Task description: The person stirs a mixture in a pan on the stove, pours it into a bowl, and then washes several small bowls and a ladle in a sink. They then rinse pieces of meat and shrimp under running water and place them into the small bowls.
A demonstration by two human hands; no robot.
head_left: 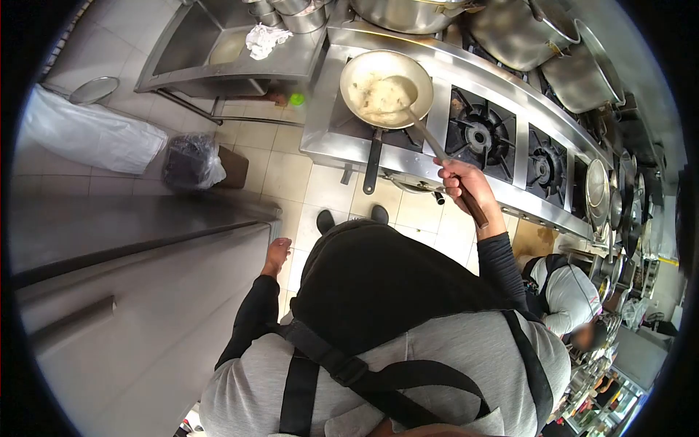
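Pan [382,60] sits on the stove [318,142] in the upper middle of the frame, its dark handle [374,164] pointing down the frame past the stove's front edge. Pale food [373,102] lies inside, spread over the base and part of the wall. The right hand [466,182], right of the frame's middle, is closed around the brown grip of a ladle [428,136]; the shaft slants up and left over the pan's rim, and the head rests among the food. The left hand [277,255], left of the middle, hangs low beside the edge of a steel cabinet [167,291], fingers loosely bent; whether anything is in its grasp cannot be told. To the right of the pan, two burners [478,136] show on the stove, with big pots [502,36] behind them along the upper right. At the upper left a crumpled white cloth [266,41] lies by a steel sink [164,58], and lower down a dark bag [188,162] stands on the tiles near a white sheet [95,138]. A co-worker [568,291] in a light top bends over at the lower right, well apart from the pan.
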